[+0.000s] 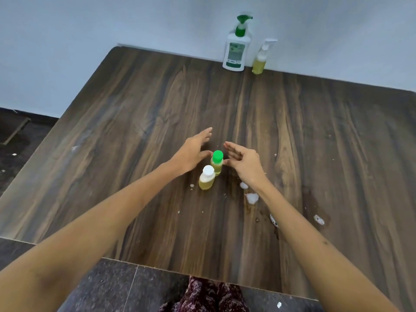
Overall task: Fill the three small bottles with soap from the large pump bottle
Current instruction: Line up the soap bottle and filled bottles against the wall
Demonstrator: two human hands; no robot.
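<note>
Head view: both hands spread, gripping nothing.
Left hand (193,154): beside green-capped bottle (216,162).
Right hand (244,163): flanking.
Handling: light, likely soapy-slick; grasp its body.

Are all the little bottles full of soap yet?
Two look done: the white-capped bottle and green-capped bottle hold yellow soap, caps on. Both hands, left and right, are open around the green-capped one. A third small bottle isn't visible. The large pump bottle stands by the wall.
</note>
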